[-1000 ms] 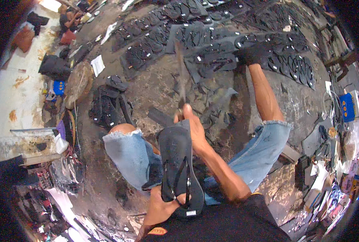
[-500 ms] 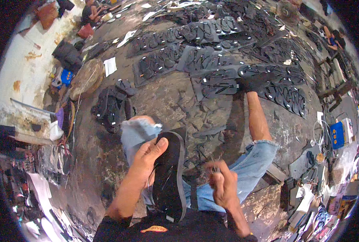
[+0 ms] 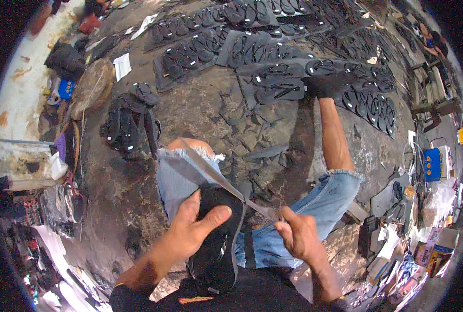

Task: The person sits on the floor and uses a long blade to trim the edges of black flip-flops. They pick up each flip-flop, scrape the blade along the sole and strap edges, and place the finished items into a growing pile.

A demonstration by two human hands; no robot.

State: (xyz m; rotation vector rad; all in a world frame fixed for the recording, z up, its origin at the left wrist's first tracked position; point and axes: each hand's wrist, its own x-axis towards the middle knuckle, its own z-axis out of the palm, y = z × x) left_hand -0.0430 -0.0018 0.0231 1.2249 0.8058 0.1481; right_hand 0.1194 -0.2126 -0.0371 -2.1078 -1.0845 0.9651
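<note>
My left hand (image 3: 192,229) is closed on a black flip-flop (image 3: 210,255) that rests upright against my lap, toe end away from me. Its thumb presses on the sole's face, and the other fingers are mostly hidden. A thin grey strip (image 3: 208,169) peels away from the sole's right edge near the toe and reaches over my left knee. My right hand (image 3: 301,234) is closed round the handle of a knife (image 3: 262,209), whose narrow blade meets the sole's edge where the strip comes off. The handle is mostly hidden in the fist.
Rows of black flip-flops (image 3: 200,52) lie on dark sheets across the floor ahead. A pile of black footwear (image 3: 122,130) sits beyond my left knee. Dark offcuts (image 3: 268,151) are scattered between my legs. A blue box (image 3: 433,165) stands at right among clutter; people sit far off.
My right hand has brought the knife to the sole's edge, and a cut strip now stands off it. The left hand and flip-flop have shifted slightly lower; the view has tilted down.
</note>
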